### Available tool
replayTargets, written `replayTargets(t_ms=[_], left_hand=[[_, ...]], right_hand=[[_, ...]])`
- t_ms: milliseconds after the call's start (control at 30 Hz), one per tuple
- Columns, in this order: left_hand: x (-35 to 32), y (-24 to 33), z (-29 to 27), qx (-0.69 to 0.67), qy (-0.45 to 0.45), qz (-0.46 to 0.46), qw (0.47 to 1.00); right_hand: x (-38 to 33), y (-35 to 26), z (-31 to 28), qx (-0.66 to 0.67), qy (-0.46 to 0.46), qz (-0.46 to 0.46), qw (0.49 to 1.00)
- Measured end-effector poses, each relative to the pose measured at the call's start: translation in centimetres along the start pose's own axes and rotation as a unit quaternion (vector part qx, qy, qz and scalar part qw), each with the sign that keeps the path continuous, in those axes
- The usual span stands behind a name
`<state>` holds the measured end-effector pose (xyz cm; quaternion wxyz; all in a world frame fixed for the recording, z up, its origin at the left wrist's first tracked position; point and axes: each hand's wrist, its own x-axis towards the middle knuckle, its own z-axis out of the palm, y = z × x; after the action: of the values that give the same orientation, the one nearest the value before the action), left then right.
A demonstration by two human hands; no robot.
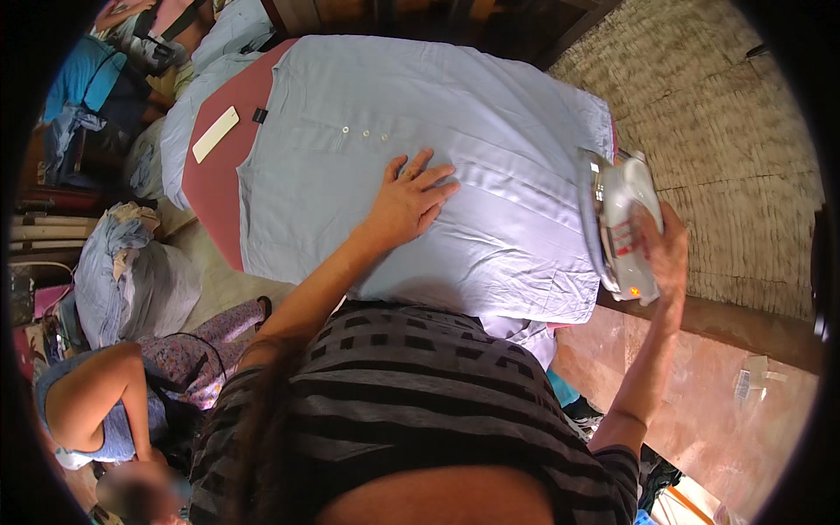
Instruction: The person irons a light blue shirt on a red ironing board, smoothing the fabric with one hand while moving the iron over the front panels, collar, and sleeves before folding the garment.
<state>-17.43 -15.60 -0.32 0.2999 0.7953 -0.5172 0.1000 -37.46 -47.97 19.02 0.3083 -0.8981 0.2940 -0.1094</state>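
Note:
A light blue-grey shirt [324, 201] with a short row of buttons lies spread over a dark red ironing board [210, 188]. Its neckline faces left, and the hem reaches the board's right end. My left hand [407, 203] rests on the middle of the shirt, palm down, fingers spread. At the hem, my right hand [670, 249] is wrapped round the handle of a white and grey iron [626, 197]. The iron looks tilted, its soleplate edge toward the shirt; whether it touches the cloth I cannot tell. A pale strip [216, 136] lies beside the collar label.
Right of the board are a woven mat-like surface [700, 131] and a brown wooden panel [682, 367]. Bundled cloth in a clear bag [153, 280] stands at left. One person [96, 398] sits at lower left; another [92, 74] is at upper left. Dark wooden furniture [420, 22] borders the far side.

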Motion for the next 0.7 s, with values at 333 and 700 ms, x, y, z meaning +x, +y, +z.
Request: replayTargets(t_ms=[333, 700], left_hand=[[-1.8, -0.9, -0.4, -0.071, 0.015, 0.014, 0.997], [-2.6, -2.5, -0.5, -0.121, 0.028, -0.014, 0.992]], right_hand=[[2.9, -7.6, 13.8, -0.043, -0.073, -0.257, 0.963], [3.1, -10.4, 17.9, -0.080, -0.026, -0.178, 0.980]])
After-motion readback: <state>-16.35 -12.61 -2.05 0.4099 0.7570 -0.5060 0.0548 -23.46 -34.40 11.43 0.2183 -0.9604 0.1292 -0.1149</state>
